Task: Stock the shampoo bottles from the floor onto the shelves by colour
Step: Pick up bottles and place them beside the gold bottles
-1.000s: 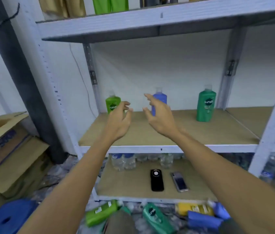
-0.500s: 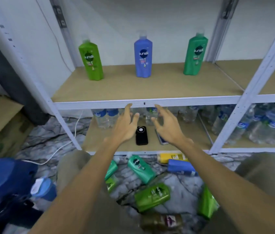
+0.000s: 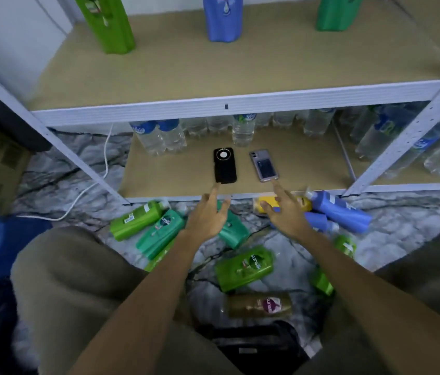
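Shampoo bottles point(image 3: 243, 267) green, blue, yellow, gold, lying scattered on floor point(image 3: 402, 228).

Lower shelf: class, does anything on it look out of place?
Yes. Two phones, a black phone and a grey phone, lie flat on the lower shelf before rows of water bottles, not stock.
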